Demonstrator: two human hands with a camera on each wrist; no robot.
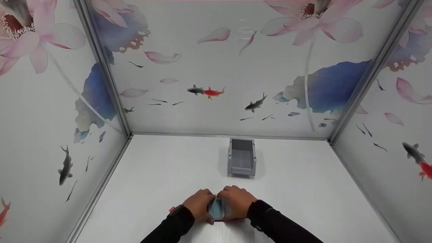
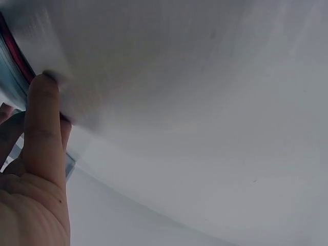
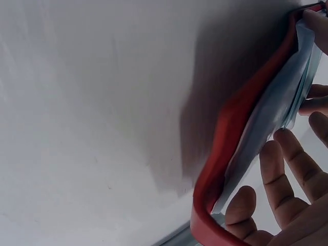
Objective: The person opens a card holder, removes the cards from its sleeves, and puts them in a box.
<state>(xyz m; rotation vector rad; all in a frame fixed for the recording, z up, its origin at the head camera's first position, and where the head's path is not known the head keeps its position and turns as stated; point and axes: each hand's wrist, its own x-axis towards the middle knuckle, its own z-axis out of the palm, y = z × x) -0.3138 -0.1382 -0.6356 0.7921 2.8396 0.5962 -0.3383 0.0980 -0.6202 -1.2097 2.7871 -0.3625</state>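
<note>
Near the front of the white table, both hands hold a small item with bluish clear plastic (image 1: 216, 208) between them. My left hand (image 1: 199, 204) grips its left side; in the left wrist view a finger (image 2: 43, 123) lies along its dark red edge (image 2: 18, 56). On the opposite side my right hand (image 1: 239, 201) grips the item. The right wrist view shows a broad red band (image 3: 233, 120) curving around a thin bluish plastic sheet (image 3: 264, 118), with fingertips (image 3: 271, 156) at the sheet's edge. The item's exact kind cannot be told, as the hands cover much of it.
Behind the hands, slightly right of the middle, stands a grey plastic bin (image 1: 249, 171). White panels printed with flowers and fish form the back wall (image 1: 209, 114) and both sides. Metal rails (image 1: 229, 136) run along the table's borders.
</note>
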